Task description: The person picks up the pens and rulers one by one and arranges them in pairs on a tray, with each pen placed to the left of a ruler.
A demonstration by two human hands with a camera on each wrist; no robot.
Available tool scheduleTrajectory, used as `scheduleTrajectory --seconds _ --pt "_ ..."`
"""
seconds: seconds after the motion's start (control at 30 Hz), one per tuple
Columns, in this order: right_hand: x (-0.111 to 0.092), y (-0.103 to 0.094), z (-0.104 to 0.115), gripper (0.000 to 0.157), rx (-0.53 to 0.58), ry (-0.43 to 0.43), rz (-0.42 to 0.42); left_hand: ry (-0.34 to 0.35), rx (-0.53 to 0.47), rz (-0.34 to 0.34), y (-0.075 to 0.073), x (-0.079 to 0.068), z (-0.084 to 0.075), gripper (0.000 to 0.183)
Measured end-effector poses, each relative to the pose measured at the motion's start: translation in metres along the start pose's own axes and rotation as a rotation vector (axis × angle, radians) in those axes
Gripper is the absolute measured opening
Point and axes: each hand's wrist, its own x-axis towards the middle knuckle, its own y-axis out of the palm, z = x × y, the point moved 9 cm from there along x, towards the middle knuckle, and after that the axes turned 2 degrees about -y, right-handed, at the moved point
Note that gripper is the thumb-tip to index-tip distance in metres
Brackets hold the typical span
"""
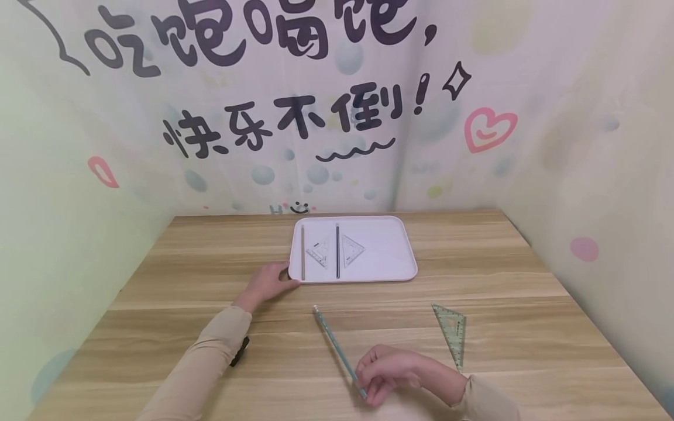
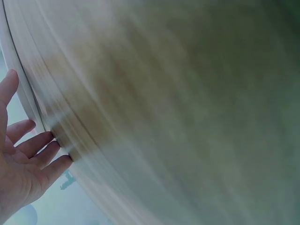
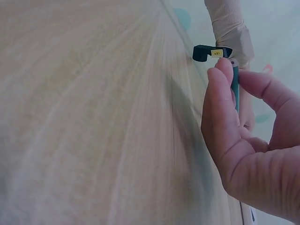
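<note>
My left hand [image 1: 270,283] rests at the near left corner of a white tray [image 1: 384,251]. In the left wrist view the fingers of that hand [image 2: 30,164] are mostly straight, and the thumb stands apart from them. Near the front of the table my right hand [image 1: 392,374] pinches a teal pencil [image 1: 334,342] by its near end; the pencil's white-tipped far end slants away to the left, towards the tray. The right wrist view shows the pencil [image 3: 236,91] between the thumb and fingers of the right hand [image 3: 253,154].
On the tray lie a brown pencil [image 1: 302,252], a dark striped pencil [image 1: 338,251] and two clear set squares, one left [image 1: 319,254] and one right [image 1: 352,250]. A green set square [image 1: 453,330] lies on the wooden table [image 1: 500,257] at right. A printed curtain [image 1: 295,164] hangs behind.
</note>
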Motion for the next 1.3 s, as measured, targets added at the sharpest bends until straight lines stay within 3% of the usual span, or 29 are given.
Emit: scheduleTrajectory --seconds 0.23,0.67,1.3 --pt "0.001 0.001 0.000 0.005 0.047 -0.004 0.034 -0.002 -0.001 0.003 0.001 0.001 0.001 0.045" --pt "-0.002 -0.009 0.011 0.004 0.050 -0.032 0.024 -0.010 -0.003 0.008 -0.001 -0.001 0.000 0.049" --pt "-0.001 -0.040 0.017 0.005 -0.017 -0.052 -0.135 -0.030 -0.015 0.016 -0.001 -0.002 -0.001 0.051"
